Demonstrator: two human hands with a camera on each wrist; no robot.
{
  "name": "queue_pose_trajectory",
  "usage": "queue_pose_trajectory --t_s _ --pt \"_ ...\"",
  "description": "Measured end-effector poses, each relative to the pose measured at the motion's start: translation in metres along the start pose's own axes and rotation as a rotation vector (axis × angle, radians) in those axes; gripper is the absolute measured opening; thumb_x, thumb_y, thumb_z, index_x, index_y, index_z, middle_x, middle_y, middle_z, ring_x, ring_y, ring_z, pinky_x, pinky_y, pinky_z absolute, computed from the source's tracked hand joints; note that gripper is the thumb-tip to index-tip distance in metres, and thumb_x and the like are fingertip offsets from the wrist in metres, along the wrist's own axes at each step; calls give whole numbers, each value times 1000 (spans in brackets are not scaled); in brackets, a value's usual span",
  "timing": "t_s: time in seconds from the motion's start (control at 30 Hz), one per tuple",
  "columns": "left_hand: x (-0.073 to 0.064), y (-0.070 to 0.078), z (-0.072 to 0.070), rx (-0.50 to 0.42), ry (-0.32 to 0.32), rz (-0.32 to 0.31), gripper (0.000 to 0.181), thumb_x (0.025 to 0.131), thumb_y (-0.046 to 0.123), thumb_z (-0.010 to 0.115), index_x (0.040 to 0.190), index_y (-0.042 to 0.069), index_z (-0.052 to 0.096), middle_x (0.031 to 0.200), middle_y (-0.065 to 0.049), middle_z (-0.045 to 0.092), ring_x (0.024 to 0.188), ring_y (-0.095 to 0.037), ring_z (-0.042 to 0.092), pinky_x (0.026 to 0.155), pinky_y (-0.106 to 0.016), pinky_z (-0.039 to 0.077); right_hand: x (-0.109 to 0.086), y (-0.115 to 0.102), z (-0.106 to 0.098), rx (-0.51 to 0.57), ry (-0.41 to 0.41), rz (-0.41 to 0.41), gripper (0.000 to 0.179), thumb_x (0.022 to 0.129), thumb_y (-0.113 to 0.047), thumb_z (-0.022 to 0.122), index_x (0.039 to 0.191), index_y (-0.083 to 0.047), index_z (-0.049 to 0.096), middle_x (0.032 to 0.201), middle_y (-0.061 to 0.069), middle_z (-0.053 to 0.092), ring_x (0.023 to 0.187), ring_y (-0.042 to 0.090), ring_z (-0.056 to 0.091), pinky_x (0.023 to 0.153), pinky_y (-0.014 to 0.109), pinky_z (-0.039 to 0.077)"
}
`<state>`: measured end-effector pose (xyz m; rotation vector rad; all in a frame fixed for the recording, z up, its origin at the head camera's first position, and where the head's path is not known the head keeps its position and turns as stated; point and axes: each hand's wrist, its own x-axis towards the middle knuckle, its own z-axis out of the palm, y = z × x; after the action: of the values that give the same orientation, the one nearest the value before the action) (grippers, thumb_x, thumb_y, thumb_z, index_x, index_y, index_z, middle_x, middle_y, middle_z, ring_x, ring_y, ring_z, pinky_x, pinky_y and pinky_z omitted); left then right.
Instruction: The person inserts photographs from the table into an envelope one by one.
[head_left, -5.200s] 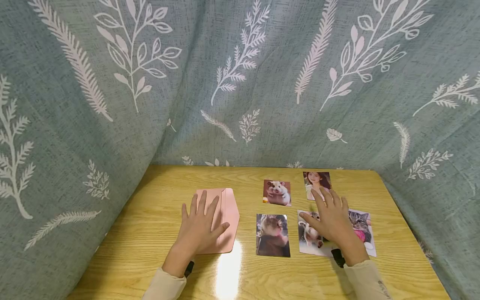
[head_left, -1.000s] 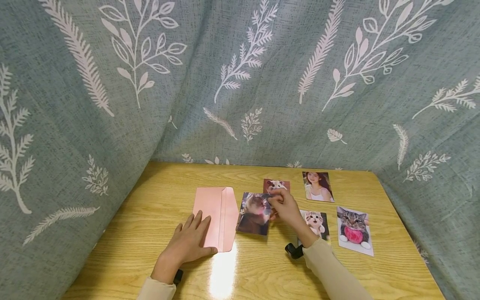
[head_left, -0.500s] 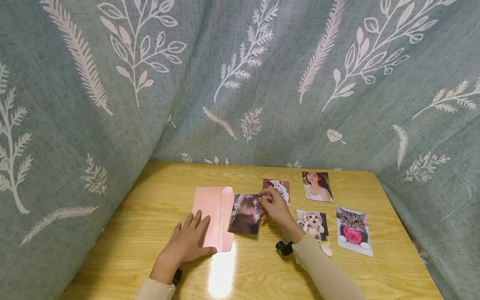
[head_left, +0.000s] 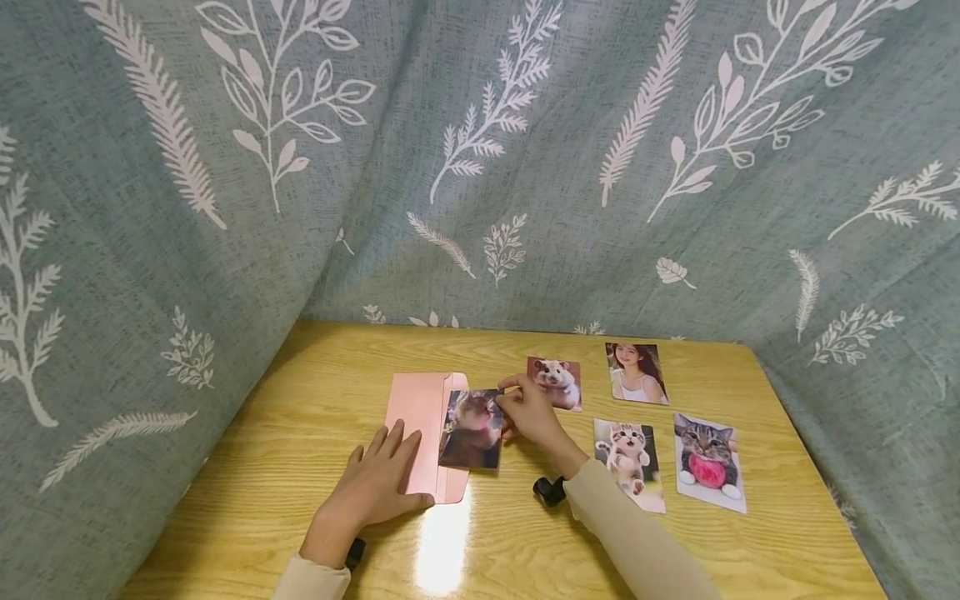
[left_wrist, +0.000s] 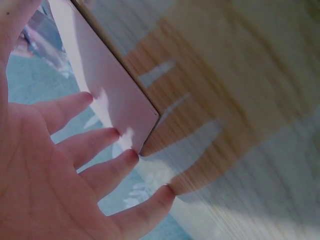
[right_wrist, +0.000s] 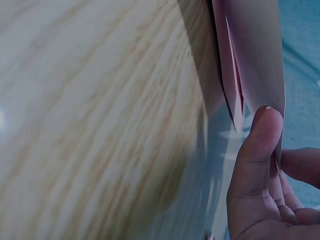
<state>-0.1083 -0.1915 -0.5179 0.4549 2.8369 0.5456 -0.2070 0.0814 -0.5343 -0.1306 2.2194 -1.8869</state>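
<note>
A pink envelope (head_left: pixel 415 396) lies on the wooden table, its flap side to the right. My left hand (head_left: pixel 372 482) rests with spread, straight fingers on its lower left part; in the left wrist view several fingertips (left_wrist: pixel 131 156) touch the envelope (left_wrist: pixel 115 95) near its corner. My right hand (head_left: pixel 531 414) pinches the right edge of a dark photo print (head_left: pixel 471 429) of a blurry animal. That photo overlaps the envelope's flap side in the head view. In the right wrist view, thumb and fingers grip the photo's edge (right_wrist: pixel 257 55), with the envelope's flap (right_wrist: pixel 230 85) just beyond.
Other photos lie on the table: a hamster (head_left: pixel 557 385) behind my right hand, a portrait of a person (head_left: pixel 636 373) at the back, a kitten (head_left: pixel 628 467) and a tabby cat (head_left: pixel 708 462) on the right. A patterned green curtain (head_left: pixel 480 167) surrounds the table (head_left: pixel 337 358).
My right hand has picked up the dark photo from the table and carried it left, over the envelope's flap side. My left hand has slid down toward the envelope's lower left part.
</note>
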Motion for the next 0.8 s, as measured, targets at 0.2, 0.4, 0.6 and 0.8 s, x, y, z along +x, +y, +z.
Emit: queue_pose_trajectory --t_s 0.2,0.4,0.6,0.8 --pt "0 1 -1 -5 1 5 101 80 61 76 156 9 35 161 -24 21 146 -48 17 106 -74 20 5 -2 4 -32 9 -8 29 100 -3 59 126 7 53 86 20 65 49 24 60 47 45 56" --pt "-1 2 -1 -1 1 2 100 80 60 76 156 8 36 161 -24 22 146 -48 18 106 -74 21 8 -1 10 -20 -3 12 26 99 -2 60 123 5 55 78 14 63 49 17 60 45 38 56" --pt "0 2 -1 4 -7 -2 100 80 60 76 156 9 36 161 -24 21 146 -48 17 106 -74 20 12 -2 19 -15 -11 34 25 100 -3 59 123 4 55 80 13 64 51 16 60 46 37 56" --pt "0 2 -2 2 -8 7 100 81 60 75 156 8 35 161 -24 21 146 -48 18 106 -74 21 17 -3 26 -9 -14 48 26 100 -4 59 124 4 55 80 17 64 51 17 60 46 40 56"
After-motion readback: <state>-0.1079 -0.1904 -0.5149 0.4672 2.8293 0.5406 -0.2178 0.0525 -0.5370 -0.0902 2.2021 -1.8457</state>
